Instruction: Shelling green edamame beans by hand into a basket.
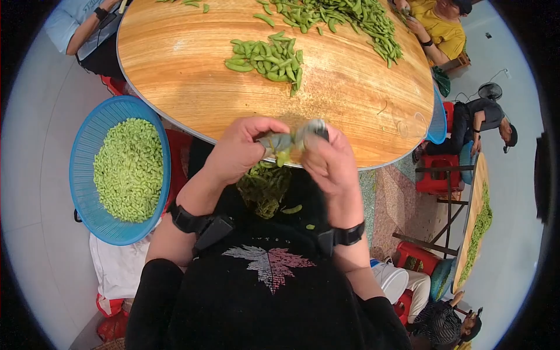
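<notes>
My left hand (pixel 238 151) and my right hand (pixel 330 157) meet over the near edge of a round wooden table (pixel 175 83). Pinched between their fingertips is a green edamame pod (pixel 283 157), blurred and partly hidden. Grey coverings wrap some fingers on both hands. Below them, a heap of empty-looking pods (pixel 262 188) lies in my lap, with a loose pod (pixel 292 209) beside it. Farther in on the tabletop sits a small pile of whole edamame pods (pixel 271 59).
A blue plastic basket (pixel 76 175) of shelled beans (pixel 129 170) stands at my left. A larger pod heap (pixel 376 30) spreads across the table's far side. A clear plastic cup (pixel 413 126) lies near the right rim. Other people sit around this table and another table (pixel 470 227).
</notes>
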A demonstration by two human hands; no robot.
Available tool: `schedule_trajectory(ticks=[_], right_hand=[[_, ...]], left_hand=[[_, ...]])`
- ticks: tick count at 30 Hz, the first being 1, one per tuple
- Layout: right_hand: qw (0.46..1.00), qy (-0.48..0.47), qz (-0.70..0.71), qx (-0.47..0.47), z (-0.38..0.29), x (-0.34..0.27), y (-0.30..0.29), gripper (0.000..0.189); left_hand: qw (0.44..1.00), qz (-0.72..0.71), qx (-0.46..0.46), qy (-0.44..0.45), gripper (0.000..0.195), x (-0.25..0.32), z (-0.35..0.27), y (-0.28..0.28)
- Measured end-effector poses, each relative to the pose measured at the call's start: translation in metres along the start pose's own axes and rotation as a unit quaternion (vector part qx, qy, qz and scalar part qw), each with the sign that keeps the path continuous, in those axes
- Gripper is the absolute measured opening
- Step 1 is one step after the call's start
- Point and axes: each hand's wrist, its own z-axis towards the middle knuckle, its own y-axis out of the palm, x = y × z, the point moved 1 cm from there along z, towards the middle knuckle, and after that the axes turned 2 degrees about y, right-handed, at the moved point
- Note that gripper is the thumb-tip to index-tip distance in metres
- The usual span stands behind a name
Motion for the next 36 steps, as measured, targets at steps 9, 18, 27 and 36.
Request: schedule_trajectory(ticks=[9, 18, 27, 36], right_hand=[[0.612, -0.148, -0.757, 0.176, 0.087, -0.031, -0.004, 0.031], [0.801, -0.075, -0.556, 0.210, 0.054, -0.034, -0.037, 0.020], [0.835, -0.169, -0.493, 0.178, 0.022, -0.022, -0.022, 0.010], [0.894, -0.132, -0.404, 0.139, 0.010, -0.019, -0.012, 0.013]], left_hand=[[0.969, 0.232, -0.070, -0.046, 0.019, 0.009, -0.002, 0.005], [0.999, 0.030, 0.011, -0.041, 0.019, 0.006, -0.002, 0.011], [0.791, 0.529, 0.042, 0.305, 0.033, 0.020, 0.034, 0.041], [0.996, 0.050, 0.068, -0.032, 0.024, 0.000, 0.043, 0.025]])
